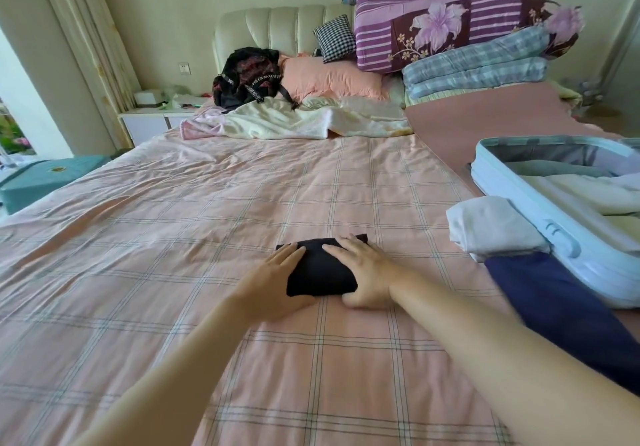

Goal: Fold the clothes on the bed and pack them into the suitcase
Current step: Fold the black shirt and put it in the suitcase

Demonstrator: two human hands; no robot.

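Observation:
A small folded black garment (320, 274) lies on the pink checked bed sheet (173, 237), in the middle of the view. My left hand (273, 283) rests flat against its left side with fingers straight. My right hand (363, 272) presses on its right half, fingers straight, thumb at the near edge. To the right stands an open light-blue suitcase (561, 237) holding several folded pale clothes. A folded white garment (491, 227) and a dark blue one (568, 310) lie beside the suitcase's near rim.
At the head of the bed are a black backpack (249, 76), a peach pillow (332, 76), a crumpled cream blanket (298, 118) and stacked quilts (460, 33). A white nightstand (152, 121) and a teal box (45, 179) stand left of the bed.

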